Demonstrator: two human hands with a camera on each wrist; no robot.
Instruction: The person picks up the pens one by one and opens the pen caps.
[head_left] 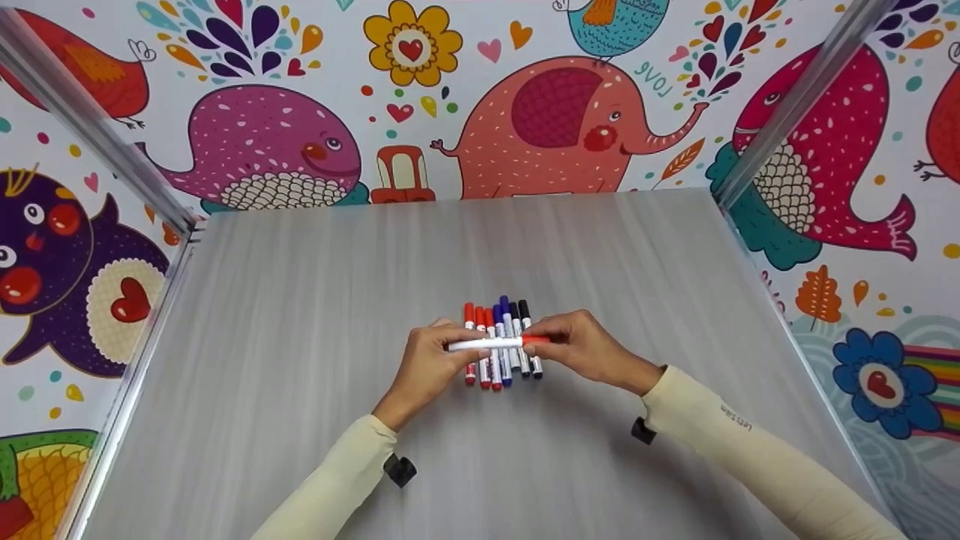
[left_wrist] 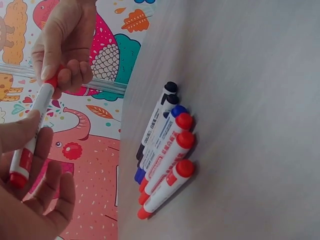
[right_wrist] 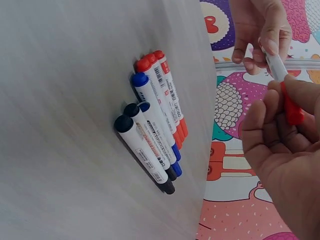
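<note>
Above the table, both hands hold one white marker with a red cap (head_left: 495,343) level, side to side. My left hand (head_left: 429,365) pinches the white barrel near its plain end between thumb and fingers. At the other end my right hand (head_left: 592,352) grips the red cap (right_wrist: 292,107), its thumb along it and fingers curled behind. Cap and barrel meet without a gap in the head view. Below lies a row of markers side by side: three red markers (left_wrist: 170,187), two blue markers (right_wrist: 155,102) and two black markers (right_wrist: 145,147). In the head view the held marker crosses over their middles.
The grey wood-grain table (head_left: 337,277) extends around the row. Metal rails (head_left: 806,375) run along its sides, and a wall with printed cartoon animals (head_left: 562,127) stands behind. Each cream sleeve (head_left: 720,427) has a small black mount at the wrist.
</note>
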